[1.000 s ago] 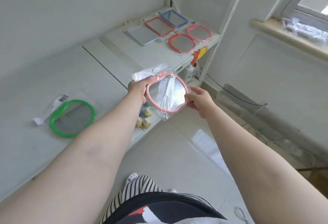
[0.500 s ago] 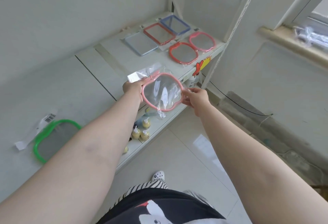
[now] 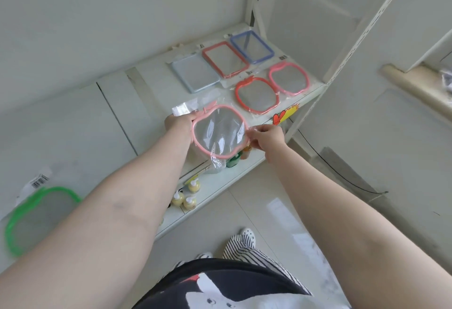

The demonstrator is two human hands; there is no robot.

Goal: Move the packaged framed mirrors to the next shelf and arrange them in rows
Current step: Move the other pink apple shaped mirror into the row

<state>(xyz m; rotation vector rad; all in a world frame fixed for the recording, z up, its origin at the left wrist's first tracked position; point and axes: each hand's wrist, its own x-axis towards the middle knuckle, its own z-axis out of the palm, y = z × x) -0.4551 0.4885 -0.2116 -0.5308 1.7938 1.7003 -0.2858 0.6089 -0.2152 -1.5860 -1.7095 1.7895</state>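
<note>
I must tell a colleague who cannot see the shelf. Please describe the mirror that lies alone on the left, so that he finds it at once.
Start at the white shelf and go to the section left of the dividing seam, near the person's left arm. The green-framed mirror lies there flat in its clear bag, with a barcode label at its far end. It is the only green one, far from the other mirrors.

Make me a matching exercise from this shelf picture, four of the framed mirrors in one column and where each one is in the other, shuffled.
Things
1. green mirror
2. blue mirror
3. held pink mirror
4. red apple-shaped mirror

Places
A. back row, right end
B. between both hands, at the shelf's front edge
C. alone on the near shelf, far left
D. front row, next to a pink mirror

Pairs: 1-C, 2-A, 3-B, 4-D
</note>
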